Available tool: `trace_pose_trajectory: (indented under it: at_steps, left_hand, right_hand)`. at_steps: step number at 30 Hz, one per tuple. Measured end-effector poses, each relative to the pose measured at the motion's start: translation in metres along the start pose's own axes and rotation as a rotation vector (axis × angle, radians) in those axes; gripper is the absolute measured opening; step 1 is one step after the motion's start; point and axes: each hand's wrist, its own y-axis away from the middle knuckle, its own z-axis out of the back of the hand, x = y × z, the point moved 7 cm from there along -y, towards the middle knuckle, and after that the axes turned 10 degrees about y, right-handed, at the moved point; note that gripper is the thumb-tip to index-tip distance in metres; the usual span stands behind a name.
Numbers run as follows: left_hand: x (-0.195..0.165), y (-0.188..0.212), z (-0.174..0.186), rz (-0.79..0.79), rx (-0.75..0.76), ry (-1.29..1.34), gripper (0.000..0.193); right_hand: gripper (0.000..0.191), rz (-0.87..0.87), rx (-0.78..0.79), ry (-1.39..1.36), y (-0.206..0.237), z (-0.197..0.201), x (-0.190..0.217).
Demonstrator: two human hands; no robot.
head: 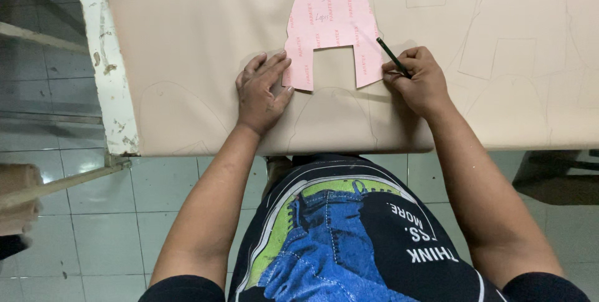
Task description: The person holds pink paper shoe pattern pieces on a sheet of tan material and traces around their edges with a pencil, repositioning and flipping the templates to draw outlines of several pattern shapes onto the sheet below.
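Head view, looking down over a work table. At far left: pale grey tiled floor (93, 227) and a chipped white-painted table frame (106, 58) running along the table's left edge. Table top is covered by a sheet of beige material (187, 46) that overhangs the near edge; faint pencilled outlines of the same arched shape are visible on it, one near the left, one below the hands, several at right. Left hand (262, 93) lies flat and open, palm down, fingers spread, fingertips pressing on the lower left leg of a pink template (331, 21). Template is arch-shaped with a square notch cut in its bottom edge, lying flat on the beige sheet at centre top; small printed marks along its border and some handwriting near its top. Right hand (421, 80) is closed around a dark pencil (392, 56), tip touching the sheet just beside the template's lower right leg. No containers in view. Bottom centre: dark shirt with blue and green print (337, 239).
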Motion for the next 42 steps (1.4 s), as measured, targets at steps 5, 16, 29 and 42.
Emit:
trace_pose_trajectory:
  at_steps: [5, 16, 29, 42]
  left_hand:
    - [-0.0009, -0.0020, 0.0020, 0.024, 0.012, 0.022, 0.058]
    - [-0.0015, -0.0022, 0.0052, 0.014, 0.008, 0.038, 0.059]
    - [0.0015, -0.0021, 0.0006, -0.025, -0.003, 0.005, 0.045]
    - [-0.0004, -0.0019, 0.0001, 0.008, 0.011, 0.008, 0.047]
  right_hand:
    - [0.022, -0.049, 0.024, 0.007, -0.0005, -0.0027, -0.0042]
    - [0.043, 0.026, 0.053, 0.146, -0.0027, -0.0025, 0.0010]
    - [0.037, -0.014, 0.067, 0.128, -0.0012, -0.0031, 0.0008]
    - [0.038, -0.022, 0.029, 0.125, 0.0034, -0.0023, 0.0038]
